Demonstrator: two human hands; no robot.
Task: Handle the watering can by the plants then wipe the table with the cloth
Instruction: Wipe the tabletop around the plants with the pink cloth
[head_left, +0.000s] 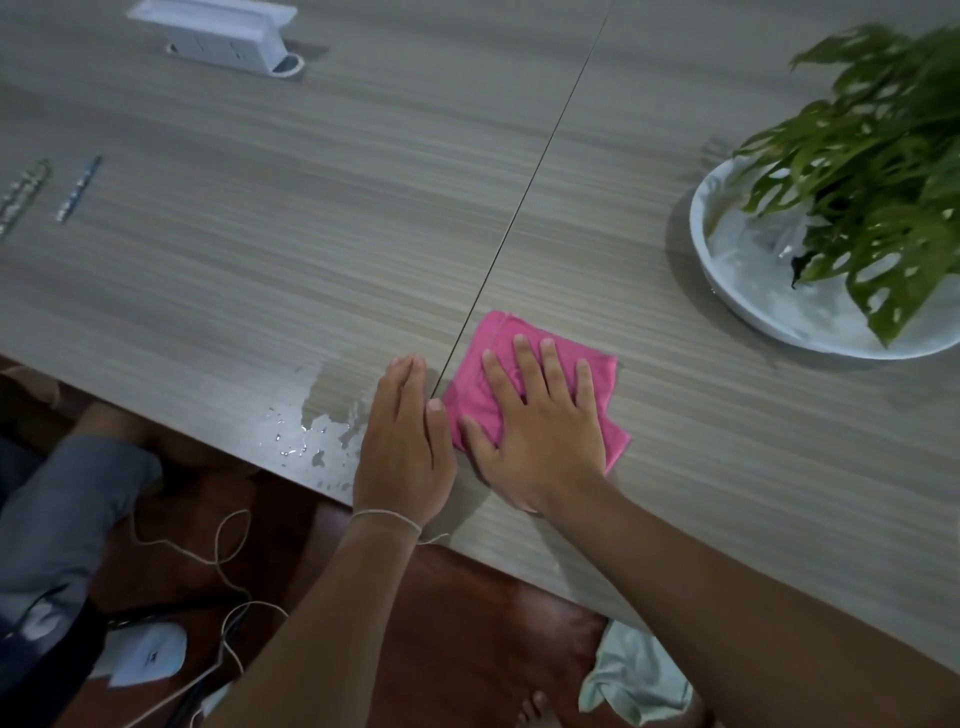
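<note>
A folded pink cloth (506, 338) lies flat on the wood-grain table (260, 234) near its front edge, just right of the seam between the two tabletops. My right hand (540, 421) presses on the cloth with its fingers spread and straight. My left hand (402, 441) rests on the table beside the cloth, fingers straight and together, at the seam. A puddle of water (317, 421) sits on the table just left of my left hand. A green leafy plant (872, 171) stands in a white dish (698, 228) at the right. No watering can is in view.
A white power socket box (218, 31) stands at the far left of the table. Two pens (78, 189) lie at the left edge. Below the table are a seated person's grey-clad leg (62, 514), cables, a white device (150, 652) and a pale cloth (634, 675) on the floor.
</note>
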